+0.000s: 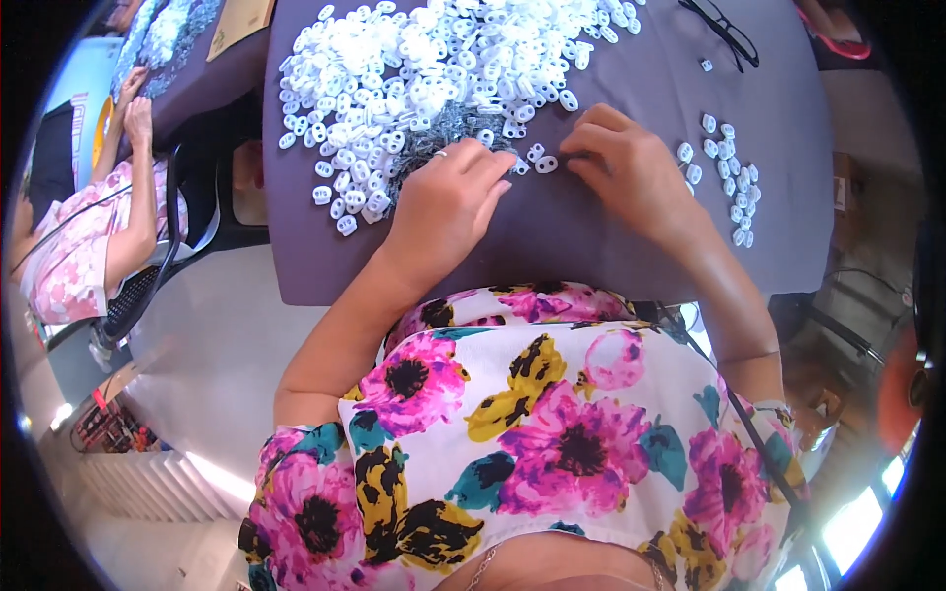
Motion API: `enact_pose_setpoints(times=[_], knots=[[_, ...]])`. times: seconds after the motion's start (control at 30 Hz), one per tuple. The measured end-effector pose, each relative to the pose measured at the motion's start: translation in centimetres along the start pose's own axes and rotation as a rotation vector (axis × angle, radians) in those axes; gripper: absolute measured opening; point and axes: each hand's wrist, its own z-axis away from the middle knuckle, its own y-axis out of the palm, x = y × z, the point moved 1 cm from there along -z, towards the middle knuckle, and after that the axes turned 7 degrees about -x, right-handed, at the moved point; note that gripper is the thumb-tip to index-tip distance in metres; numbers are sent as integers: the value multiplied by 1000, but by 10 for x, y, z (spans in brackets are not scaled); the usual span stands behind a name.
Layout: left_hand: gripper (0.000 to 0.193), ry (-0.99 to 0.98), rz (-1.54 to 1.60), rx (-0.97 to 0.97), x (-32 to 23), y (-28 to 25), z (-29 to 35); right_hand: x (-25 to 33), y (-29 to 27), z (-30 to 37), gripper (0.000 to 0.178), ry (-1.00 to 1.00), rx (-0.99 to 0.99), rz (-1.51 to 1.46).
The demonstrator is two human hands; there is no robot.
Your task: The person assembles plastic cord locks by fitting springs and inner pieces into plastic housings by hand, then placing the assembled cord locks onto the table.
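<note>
My left hand [448,189], a ring on one finger, rests over the near edge of a heap of small grey metal pieces [434,138]. Its fingers are closed together, and whatever lies between them is hidden. Close to the fingertips sit a few white oval plastic pieces with two holes [546,164]. Just right of these, my right hand [631,167] is held with thumb and forefinger pinched. I cannot make out what is in that pinch. A large pile of the same white pieces [424,59] spreads beyond my left hand.
More white pieces [744,202] lie scattered on the purple-grey tabletop [631,266] to the right. Black-framed glasses [729,34] rest at the far right. At the left, another person in a pink patterned top [89,236] works at a separate table, beside a black chair [148,286].
</note>
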Motion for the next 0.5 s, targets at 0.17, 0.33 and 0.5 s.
enact_pose_setpoints(times=[0.17,0.33,0.5], knots=[[11,74,-90,8,3,1,-7,2,8,-6,10,-56,-79,2],[8,10,-134,32,4,-3,0,9,22,-19,8,-62,-36,96],[7,15,-124,-23,5,-6,8,12,21,-20,8,-47,-6,102]])
